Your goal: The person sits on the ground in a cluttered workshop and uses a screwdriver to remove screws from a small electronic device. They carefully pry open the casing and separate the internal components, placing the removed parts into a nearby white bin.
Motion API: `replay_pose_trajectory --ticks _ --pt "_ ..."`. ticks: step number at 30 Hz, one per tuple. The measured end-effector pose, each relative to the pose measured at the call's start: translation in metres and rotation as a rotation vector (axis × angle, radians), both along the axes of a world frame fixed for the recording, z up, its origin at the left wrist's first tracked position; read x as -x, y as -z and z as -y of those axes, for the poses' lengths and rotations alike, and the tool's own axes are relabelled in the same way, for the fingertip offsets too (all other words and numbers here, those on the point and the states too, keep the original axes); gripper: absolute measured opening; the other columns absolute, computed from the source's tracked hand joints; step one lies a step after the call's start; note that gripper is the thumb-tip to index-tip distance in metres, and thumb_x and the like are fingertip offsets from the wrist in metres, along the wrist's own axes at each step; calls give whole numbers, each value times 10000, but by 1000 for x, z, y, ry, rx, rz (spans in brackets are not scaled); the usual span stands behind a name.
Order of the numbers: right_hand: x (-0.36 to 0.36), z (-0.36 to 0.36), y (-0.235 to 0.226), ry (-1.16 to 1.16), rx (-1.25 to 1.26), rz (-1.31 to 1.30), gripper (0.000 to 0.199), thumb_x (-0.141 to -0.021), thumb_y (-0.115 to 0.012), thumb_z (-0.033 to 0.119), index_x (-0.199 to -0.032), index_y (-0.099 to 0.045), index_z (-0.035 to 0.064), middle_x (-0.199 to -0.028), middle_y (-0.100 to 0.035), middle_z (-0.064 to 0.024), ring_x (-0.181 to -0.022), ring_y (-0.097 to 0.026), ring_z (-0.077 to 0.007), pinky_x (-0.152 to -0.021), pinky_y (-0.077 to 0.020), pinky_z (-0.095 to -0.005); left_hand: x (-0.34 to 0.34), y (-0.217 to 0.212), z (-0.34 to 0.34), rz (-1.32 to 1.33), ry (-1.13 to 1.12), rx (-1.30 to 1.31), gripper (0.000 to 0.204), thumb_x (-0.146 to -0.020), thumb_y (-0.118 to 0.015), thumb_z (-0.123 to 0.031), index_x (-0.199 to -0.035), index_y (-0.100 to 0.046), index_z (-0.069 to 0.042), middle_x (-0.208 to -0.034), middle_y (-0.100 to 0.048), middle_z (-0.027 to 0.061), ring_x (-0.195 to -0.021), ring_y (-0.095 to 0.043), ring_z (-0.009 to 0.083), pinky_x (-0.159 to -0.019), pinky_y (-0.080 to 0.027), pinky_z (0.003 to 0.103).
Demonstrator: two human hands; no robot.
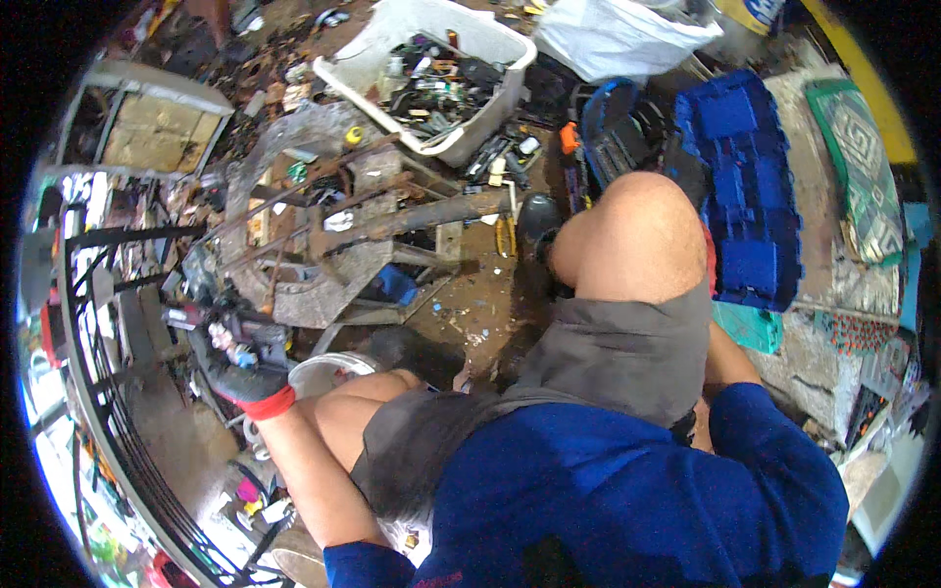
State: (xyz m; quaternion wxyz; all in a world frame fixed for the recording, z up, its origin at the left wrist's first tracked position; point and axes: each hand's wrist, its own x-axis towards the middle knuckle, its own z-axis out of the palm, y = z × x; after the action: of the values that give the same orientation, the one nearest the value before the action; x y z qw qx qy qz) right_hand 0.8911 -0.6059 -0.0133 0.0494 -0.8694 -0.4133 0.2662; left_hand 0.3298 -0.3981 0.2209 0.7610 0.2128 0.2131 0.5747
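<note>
My left hand (250,380), in a dark glove with a red cuff, is out at the left beside a white bucket (331,368). A small white, pink and blue object (233,346) sits in its curled fingers; its kind is unclear. My right forearm (729,359) runs up behind my raised knee. Only a strip of red (710,257), apparently the glove's cuff, shows there, so the right fingers are hidden. Nearest to that side lies a blue moulded plastic tray (742,201) with ridged compartments.
Ahead stands a white bin (512,51) of mixed small scrap. A worn wooden frame (328,250) with rods across it lies front left. At left is a black metal rack (83,323). A white sack (627,44) stands behind a blue round-rimmed container (606,103). Patterned green cloth (863,176) lies far right.
</note>
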Motion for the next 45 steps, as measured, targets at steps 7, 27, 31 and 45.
replay_pose_trajectory --ticks 7,27,31,45 --pt "-13 2 -2 -7 51 94 525 -927 -503 298 -1411 -422 111 -1335 -532 -222 -1201 -536 -397 -972 -459 -472 -30 -12 -2 -250 -194 -49 471 -914 -519 -488 -1161 -604 -97 -941 -654 79 -760 -609 193 -684 -520 375" --pt "-23 -16 -5 -103 110 220 504 -925 -497 298 -1405 -444 155 -1376 -491 -214 -1214 -502 -440 -986 -441 -505 26 -19 25 -69 -375 11 506 -948 -452 -544 -1080 -621 -86 -867 -665 91 -731 -635 206 -687 -549 385" --pt "-31 -9 -7 -96 114 227 500 -924 -496 298 -1403 -448 164 -1384 -482 -212 -1217 -495 -449 -989 -438 -512 37 -4 16 60 -303 -147 558 -948 -419 -537 -1164 -601 -55 -885 -661 88 -751 -623 213 -704 -524 383" --pt "-44 17 -11 -48 133 232 488 -922 -492 299 -1399 -464 195 -1413 -453 -206 -1227 -471 -479 -999 -426 -535 66 1 21 -342 -819 76 484 -912 -460 -510 -1144 -641 -126 -1126 -671 121 -1037 -636 315 -939 -509 495"
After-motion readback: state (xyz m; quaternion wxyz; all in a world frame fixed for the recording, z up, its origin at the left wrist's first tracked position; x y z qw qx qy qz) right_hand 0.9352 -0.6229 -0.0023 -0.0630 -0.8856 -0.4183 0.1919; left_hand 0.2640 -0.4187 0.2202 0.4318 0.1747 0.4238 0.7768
